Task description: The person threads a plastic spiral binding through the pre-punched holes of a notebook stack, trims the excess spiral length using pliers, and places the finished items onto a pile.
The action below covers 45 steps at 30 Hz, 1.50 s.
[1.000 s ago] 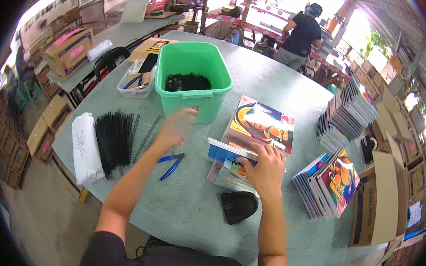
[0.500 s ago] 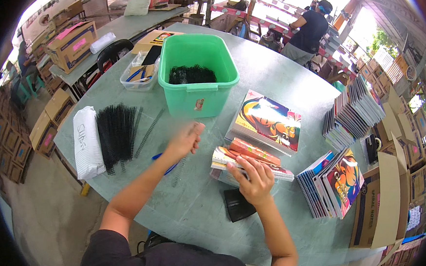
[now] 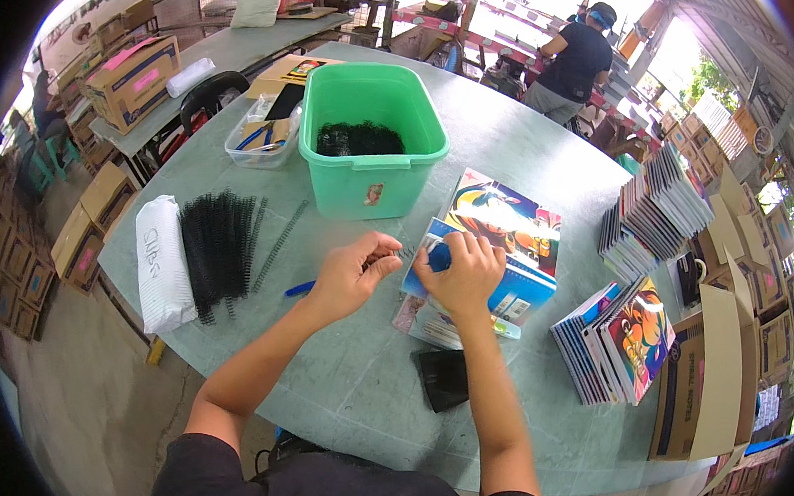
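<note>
My right hand [image 3: 464, 275] grips the upper edge of a blue-covered notebook [image 3: 514, 292], fingers over the top and thumb at its left end. The notebook leans up in front of a stack of colourful notebooks [image 3: 510, 220]. Close by on the left, my left hand [image 3: 357, 271] has thumb and fingers pinched on a thin dark binding coil [image 3: 403, 253], which meets the notebook's left corner. Most of the coil is hidden by the fingers. A blue pen-like tool [image 3: 300, 288] lies beside my left wrist, partly covered by it.
A green tub [image 3: 372, 187] of black coils stands ahead. To the left lie a row of black coils [image 3: 215, 255], a white package [image 3: 165, 266] and a tool box [image 3: 262, 156]. Notebook piles [image 3: 614, 343] and an open carton [image 3: 705, 376] are right; a black pouch [image 3: 444, 378] lies near.
The notebook under my right hand has been tilted up, so its blue cover shows instead of the orange one. My left hand has moved right, up to its left corner.
</note>
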{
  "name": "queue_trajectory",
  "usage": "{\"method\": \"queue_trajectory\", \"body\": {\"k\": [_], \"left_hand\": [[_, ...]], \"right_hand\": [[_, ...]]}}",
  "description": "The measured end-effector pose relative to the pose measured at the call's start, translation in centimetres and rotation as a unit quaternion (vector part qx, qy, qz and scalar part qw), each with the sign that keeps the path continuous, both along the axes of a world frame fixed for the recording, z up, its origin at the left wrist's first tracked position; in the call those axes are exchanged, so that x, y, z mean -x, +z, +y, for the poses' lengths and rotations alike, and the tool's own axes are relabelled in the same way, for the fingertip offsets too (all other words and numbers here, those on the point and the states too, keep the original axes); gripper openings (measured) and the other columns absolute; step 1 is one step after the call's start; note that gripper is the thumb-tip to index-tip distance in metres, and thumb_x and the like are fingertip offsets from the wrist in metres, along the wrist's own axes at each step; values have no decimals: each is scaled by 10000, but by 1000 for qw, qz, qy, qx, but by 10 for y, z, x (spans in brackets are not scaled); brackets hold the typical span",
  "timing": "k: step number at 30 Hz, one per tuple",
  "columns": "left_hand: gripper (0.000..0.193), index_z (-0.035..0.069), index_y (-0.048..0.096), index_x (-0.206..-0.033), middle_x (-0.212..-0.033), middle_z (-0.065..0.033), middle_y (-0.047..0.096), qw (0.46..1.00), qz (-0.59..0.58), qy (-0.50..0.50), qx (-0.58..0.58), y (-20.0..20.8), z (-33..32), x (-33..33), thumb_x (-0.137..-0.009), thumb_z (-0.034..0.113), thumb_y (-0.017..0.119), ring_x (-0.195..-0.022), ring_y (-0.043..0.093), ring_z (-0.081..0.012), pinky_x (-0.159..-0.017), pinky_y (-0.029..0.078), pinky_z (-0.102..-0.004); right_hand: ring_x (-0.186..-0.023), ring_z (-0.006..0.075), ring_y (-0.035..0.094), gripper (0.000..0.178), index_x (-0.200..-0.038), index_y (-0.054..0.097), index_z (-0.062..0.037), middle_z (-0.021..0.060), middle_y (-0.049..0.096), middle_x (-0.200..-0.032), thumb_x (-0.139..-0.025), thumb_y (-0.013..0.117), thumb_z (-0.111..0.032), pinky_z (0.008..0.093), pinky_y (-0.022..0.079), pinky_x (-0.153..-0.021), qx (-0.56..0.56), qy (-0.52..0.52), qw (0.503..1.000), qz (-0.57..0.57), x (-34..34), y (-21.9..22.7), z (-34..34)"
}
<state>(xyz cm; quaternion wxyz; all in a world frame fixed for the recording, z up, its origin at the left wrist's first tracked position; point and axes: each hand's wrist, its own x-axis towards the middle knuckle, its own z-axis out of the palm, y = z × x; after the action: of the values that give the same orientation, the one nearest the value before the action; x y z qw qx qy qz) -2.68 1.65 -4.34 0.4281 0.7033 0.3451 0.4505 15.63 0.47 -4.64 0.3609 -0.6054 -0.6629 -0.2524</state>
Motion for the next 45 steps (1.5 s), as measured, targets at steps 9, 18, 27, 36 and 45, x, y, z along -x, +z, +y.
{"method": "queue_trajectory", "body": {"k": [9,18,27,36,45], "left_hand": [[224,5,585,-1050,-825,-119,637,998,48,2,-48,9,-14,2,-887,157,609,-683,601,-182,-636,473,-288],[185,21,594,-961,-682,-84,574,991,91,-16,-92,7,-16,-5,-883,189,606,-578,528,-129,-556,436,-285],[268,8,605,-880,-680,-95,580,993,21,52,-107,-3,-7,-18,-910,274,582,-604,564,-149,-563,443,-289],[245,36,585,-970,-766,-121,589,970,225,-88,25,32,13,21,-856,244,646,-704,593,-216,-632,462,-331],[296,48,619,-1004,-736,-95,599,973,210,-64,-67,23,23,27,-804,254,691,-715,580,-183,-631,453,-312]], "right_hand": [[-609,208,589,330,-594,532,-103,37,597,-629,-683,727,-354,362,377,-579,54,35,998,13,11,9,-20],[-691,213,603,157,-854,650,-119,25,636,-724,-732,696,-209,358,400,-616,53,114,991,56,5,9,-29],[-703,198,592,185,-924,645,-127,11,637,-754,-740,656,-116,344,409,-633,112,137,981,82,12,20,-40],[-730,199,589,201,-945,636,-120,14,630,-773,-744,637,-107,341,413,-647,159,146,976,3,4,19,-37],[-788,232,612,182,-943,629,-112,39,650,-811,-780,672,-182,357,422,-710,88,153,978,115,9,11,-29]]}}
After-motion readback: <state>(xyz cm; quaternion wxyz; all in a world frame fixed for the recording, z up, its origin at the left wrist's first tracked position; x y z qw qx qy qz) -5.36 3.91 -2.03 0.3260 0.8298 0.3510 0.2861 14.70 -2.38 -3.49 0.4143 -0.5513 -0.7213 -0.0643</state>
